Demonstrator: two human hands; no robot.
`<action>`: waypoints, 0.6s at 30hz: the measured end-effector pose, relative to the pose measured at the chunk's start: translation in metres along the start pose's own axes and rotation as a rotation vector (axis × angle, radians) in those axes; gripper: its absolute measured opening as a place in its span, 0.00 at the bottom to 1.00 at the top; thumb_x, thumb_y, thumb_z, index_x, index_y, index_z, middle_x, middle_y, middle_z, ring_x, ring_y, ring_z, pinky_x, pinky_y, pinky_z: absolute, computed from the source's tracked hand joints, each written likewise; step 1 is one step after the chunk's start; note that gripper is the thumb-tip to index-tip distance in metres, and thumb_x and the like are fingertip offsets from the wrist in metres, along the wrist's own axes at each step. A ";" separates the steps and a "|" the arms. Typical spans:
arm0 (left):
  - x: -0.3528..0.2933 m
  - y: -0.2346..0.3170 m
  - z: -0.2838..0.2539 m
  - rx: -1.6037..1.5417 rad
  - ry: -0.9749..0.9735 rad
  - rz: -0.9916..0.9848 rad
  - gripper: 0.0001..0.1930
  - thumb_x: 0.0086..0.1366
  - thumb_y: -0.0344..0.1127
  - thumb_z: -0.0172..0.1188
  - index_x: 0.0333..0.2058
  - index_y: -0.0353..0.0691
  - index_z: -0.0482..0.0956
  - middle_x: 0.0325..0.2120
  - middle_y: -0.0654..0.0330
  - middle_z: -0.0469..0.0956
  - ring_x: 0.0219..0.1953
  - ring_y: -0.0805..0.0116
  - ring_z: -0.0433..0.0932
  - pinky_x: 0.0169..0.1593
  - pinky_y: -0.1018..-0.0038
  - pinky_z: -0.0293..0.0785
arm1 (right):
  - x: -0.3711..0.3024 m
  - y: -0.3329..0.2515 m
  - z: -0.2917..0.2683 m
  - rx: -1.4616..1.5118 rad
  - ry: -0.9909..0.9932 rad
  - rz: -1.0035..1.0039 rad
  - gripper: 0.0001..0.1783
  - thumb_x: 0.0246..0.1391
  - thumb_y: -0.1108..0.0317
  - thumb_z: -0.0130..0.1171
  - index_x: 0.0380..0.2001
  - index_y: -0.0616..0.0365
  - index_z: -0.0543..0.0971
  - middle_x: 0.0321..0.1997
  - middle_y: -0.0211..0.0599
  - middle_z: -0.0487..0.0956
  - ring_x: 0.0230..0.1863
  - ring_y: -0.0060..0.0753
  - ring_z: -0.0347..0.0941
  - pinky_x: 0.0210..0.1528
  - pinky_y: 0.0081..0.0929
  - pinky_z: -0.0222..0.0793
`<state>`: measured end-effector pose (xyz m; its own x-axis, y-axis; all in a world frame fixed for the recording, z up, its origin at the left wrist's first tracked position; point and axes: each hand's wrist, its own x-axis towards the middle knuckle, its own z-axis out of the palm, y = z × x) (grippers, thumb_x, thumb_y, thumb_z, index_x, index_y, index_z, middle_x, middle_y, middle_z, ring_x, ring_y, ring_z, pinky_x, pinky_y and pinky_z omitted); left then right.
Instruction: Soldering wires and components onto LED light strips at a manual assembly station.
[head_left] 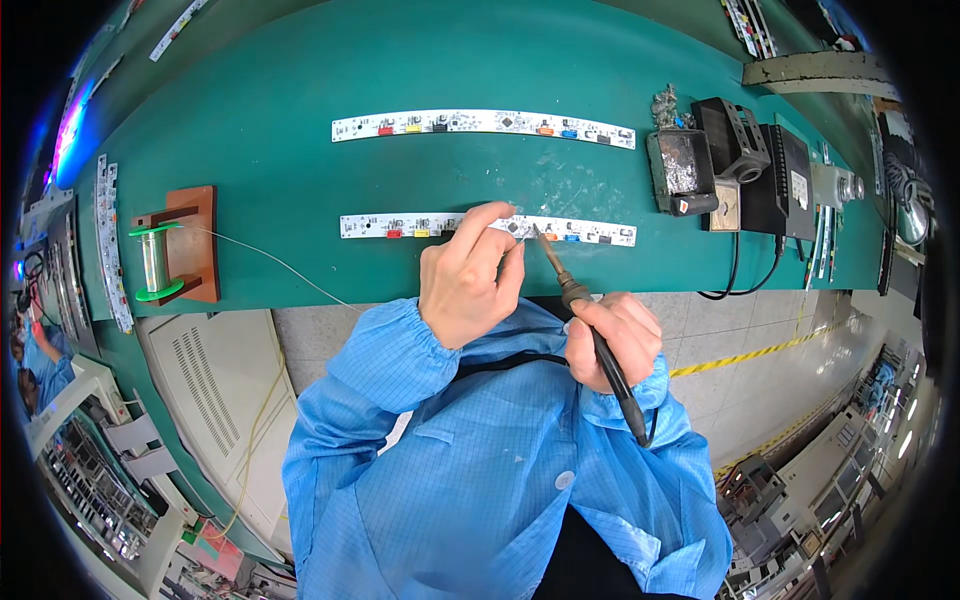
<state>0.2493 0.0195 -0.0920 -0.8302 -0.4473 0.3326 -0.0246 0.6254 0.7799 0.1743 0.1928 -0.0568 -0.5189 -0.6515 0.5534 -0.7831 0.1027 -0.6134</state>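
Observation:
My right hand (pixel 618 340) grips the dark handle of a soldering iron (pixel 608 365). Its tip points up and left, down onto the nearer white circuit board strip (pixel 590 234), just right of that board's middle. Bent over the same board, my left hand (pixel 472 270) is closed, thumb and fingers curled close to the iron's tip. A thin solder wire (pixel 285 264) runs from a spool (pixel 155 262) toward my left sleeve, then passes out of sight; the hand appears to pinch it. Small red, yellow, orange and blue connectors line the board's near edge.
A second strip board (pixel 480 122) lies farther back. To the right stand a metal box with solder residue (pixel 682 165), an iron holder (pixel 735 140) and a black box with cables (pixel 785 185). The spool sits on a brown stand (pixel 200 245), beside more strips (pixel 110 240) at left.

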 end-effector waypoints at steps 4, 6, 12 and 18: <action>0.000 0.001 0.000 0.003 0.001 -0.002 0.05 0.52 0.25 0.64 0.24 0.37 0.75 0.41 0.56 0.79 0.19 0.61 0.79 0.21 0.69 0.74 | -0.001 0.001 0.001 0.002 0.011 -0.006 0.07 0.45 0.76 0.61 0.28 0.70 0.79 0.15 0.40 0.74 0.15 0.36 0.70 0.20 0.28 0.66; 0.001 0.002 0.000 0.004 0.004 0.002 0.05 0.52 0.25 0.64 0.24 0.37 0.75 0.41 0.56 0.79 0.19 0.61 0.79 0.21 0.69 0.74 | -0.001 0.001 0.002 0.005 0.028 -0.003 0.07 0.46 0.76 0.61 0.28 0.70 0.79 0.15 0.40 0.74 0.15 0.36 0.70 0.19 0.28 0.66; 0.001 0.002 -0.001 -0.003 -0.013 -0.003 0.05 0.51 0.25 0.64 0.23 0.37 0.75 0.41 0.55 0.79 0.19 0.60 0.79 0.20 0.68 0.74 | 0.001 0.000 -0.001 -0.008 0.024 0.006 0.07 0.46 0.75 0.61 0.29 0.69 0.79 0.16 0.40 0.74 0.15 0.36 0.70 0.19 0.28 0.65; 0.001 0.000 0.000 -0.035 -0.010 0.013 0.06 0.50 0.25 0.65 0.22 0.37 0.75 0.42 0.53 0.79 0.19 0.60 0.79 0.21 0.68 0.74 | -0.008 0.002 -0.026 -0.093 0.139 0.110 0.09 0.52 0.73 0.56 0.33 0.70 0.77 0.21 0.45 0.74 0.22 0.38 0.70 0.27 0.31 0.68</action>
<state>0.2482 0.0192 -0.0920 -0.8360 -0.4324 0.3377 0.0060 0.6082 0.7937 0.1683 0.2177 -0.0481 -0.6402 -0.5229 0.5628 -0.7442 0.2404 -0.6232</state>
